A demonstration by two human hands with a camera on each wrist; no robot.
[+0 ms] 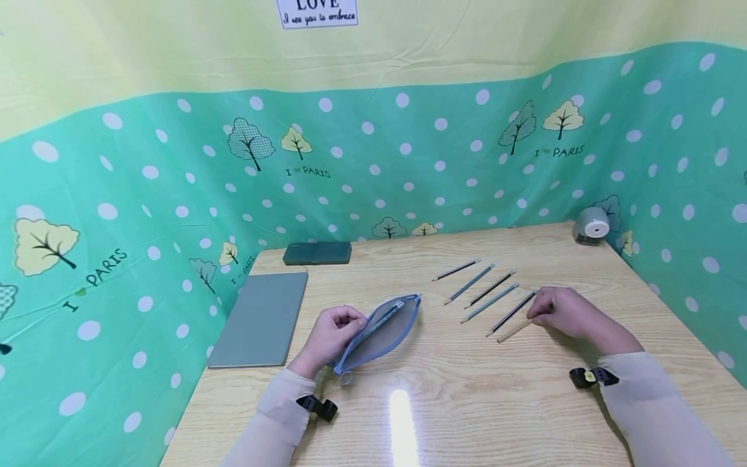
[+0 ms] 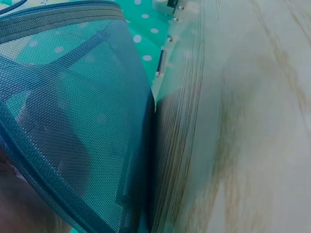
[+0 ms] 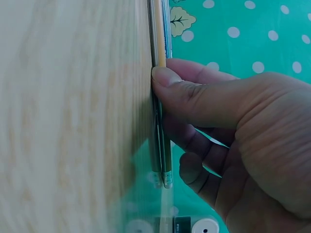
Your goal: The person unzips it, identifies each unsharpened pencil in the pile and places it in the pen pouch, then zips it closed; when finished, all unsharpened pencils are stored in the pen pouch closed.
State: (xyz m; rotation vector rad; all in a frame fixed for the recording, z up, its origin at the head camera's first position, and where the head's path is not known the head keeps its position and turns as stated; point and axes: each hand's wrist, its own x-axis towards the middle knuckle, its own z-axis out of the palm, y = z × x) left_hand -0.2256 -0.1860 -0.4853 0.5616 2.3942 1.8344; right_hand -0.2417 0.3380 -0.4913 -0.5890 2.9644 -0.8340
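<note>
My left hand holds the left edge of a blue mesh zip pouch, its mouth gaping. Inside the pouch lies a patterned pencil. In the left wrist view the pouch's mesh fills the left side, and part of the hand shows dimly through it. On the right, my right hand pinches a slim tan pencil between thumb and fingers, low over the table. Left of that hand, several dark and blue-green pencils lie slantwise in a row. The right wrist view shows the thumb on the tan pencil.
A grey flat folder-like slab lies on the left of the wooden table. Behind it stands a dark green box. A pencil sharpener is at the back right corner. A patterned green curtain surrounds the table.
</note>
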